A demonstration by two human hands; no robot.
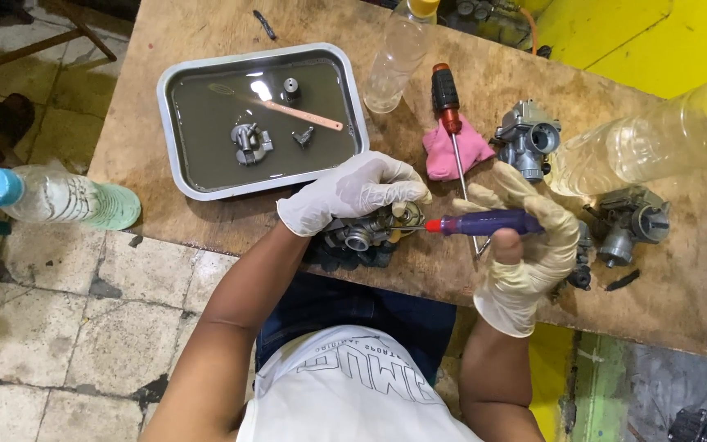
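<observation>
The tray (175,106) of murky liquid soaks small parts, kept clear of the work. The left hand (353,192) clamps down on a carburetor (362,233) at the table's (206,217) near edge (bracing it). The right hand (525,245) wraps the screwdriver (488,223), which lies level, tip pointing left into the carburetor.

No labels, signs, screens visible; only containers: clear plastic bottles, blue-capped (51,196) far left, yellow-capped (394,57) far centre.
</observation>
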